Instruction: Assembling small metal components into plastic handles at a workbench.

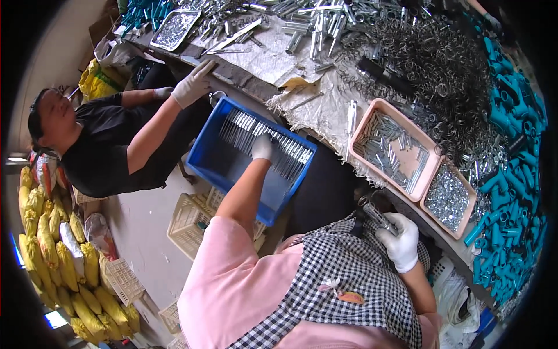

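Observation:
My left hand (263, 148), in a white glove, reaches into a blue crate (204, 152) on my left. It rests at a row of long metal rods with shiny sleeves (296, 152), laid side by side. Its fingertips are hard to make out among the rods, so I cannot tell whether it grips one. My right hand (401, 241), also in a white glove, is closed around a shiny metal tube (375, 212) in front of my checked apron. The tube's round open end points up and to the left, and its lower part is hidden in my palm.
A pink tray (431, 174) of small metal pins and another of small bits (447, 196) stand on the bench. Beyond lie a heap of springs (430, 75), metal tubes (317, 26) and teal handles (511, 192). At left sits a co-worker (110, 139), gloved hand raised near the crate.

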A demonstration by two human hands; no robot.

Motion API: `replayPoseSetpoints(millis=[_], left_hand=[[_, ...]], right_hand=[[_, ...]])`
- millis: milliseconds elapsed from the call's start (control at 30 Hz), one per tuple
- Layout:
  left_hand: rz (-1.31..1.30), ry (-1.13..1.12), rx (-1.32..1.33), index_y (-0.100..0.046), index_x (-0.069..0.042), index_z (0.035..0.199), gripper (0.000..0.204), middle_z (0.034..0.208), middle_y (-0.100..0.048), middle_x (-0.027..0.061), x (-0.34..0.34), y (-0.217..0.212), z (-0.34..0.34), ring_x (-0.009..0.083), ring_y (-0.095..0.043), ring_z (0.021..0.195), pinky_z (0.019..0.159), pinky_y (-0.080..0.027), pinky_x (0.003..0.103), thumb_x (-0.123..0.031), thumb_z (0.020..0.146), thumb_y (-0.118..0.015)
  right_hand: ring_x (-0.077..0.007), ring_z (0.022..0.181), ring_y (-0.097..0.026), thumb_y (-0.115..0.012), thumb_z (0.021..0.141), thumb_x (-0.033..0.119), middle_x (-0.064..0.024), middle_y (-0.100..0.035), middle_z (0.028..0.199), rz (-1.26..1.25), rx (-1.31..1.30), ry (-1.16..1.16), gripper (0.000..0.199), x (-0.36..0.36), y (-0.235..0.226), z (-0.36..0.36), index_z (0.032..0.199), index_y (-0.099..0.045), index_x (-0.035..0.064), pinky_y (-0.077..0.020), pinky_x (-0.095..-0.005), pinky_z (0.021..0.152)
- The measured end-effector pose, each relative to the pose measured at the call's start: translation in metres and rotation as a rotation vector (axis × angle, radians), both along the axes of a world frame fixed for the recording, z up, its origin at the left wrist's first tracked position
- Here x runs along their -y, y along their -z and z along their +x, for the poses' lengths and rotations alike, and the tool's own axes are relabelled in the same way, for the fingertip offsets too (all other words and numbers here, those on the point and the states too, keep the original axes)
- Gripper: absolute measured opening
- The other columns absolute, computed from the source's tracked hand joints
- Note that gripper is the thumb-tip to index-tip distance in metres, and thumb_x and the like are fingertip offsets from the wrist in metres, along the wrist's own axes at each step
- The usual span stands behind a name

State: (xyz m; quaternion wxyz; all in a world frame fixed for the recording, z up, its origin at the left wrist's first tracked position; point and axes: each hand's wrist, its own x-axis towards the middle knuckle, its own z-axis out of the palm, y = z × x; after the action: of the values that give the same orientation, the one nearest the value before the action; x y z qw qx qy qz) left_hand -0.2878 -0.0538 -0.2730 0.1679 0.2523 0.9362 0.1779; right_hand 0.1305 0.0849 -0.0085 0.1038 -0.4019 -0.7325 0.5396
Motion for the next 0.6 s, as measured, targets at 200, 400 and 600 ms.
replayPoseSetpoints(millis=[200,400,600], left_hand=[[-0.227,-0.033,0.058,-0.072,0.0,0.098,0.027,0.107,-0.067,0.0264,-0.027,-0.007,-0.012,0.0401,-0.066,0.101,0.088,-0.053,0.048,-0.014,0.085,-0.053],[-0.279,0.01,0.142,-0.07,0.0,0.107,0.031,0.117,-0.065,0.0251,-0.043,-0.015,-0.018,0.0387,-0.063,0.111,0.092,-0.052,0.045,-0.017,0.086,-0.057],[-0.332,0.233,0.194,-0.069,0.003,0.108,0.034,0.111,-0.068,0.0245,-0.021,-0.065,-0.004,0.0346,-0.066,0.105,0.089,-0.053,0.042,-0.022,0.086,-0.059]], right_hand=[[-0.015,0.079,-0.062,-0.079,0.077,0.021,-0.0086,-0.068,0.089,0.006,-0.106,0.034,0.042,0.003,0.005,0.004,0.106,-0.065,-0.0054,-0.0506,-0.0289,0.076],[-0.0118,0.079,-0.06,-0.08,0.08,0.031,-0.0057,-0.067,0.087,-0.048,-0.166,0.066,0.048,0.012,0.0,0.003,0.107,-0.065,-0.0056,-0.05,-0.0273,0.075],[-0.0292,0.076,-0.067,-0.081,0.072,0.021,-0.015,-0.068,0.084,0.273,-0.121,0.02,0.038,0.006,-0.014,0.018,0.099,-0.067,-0.0024,-0.0526,-0.0358,0.073]])
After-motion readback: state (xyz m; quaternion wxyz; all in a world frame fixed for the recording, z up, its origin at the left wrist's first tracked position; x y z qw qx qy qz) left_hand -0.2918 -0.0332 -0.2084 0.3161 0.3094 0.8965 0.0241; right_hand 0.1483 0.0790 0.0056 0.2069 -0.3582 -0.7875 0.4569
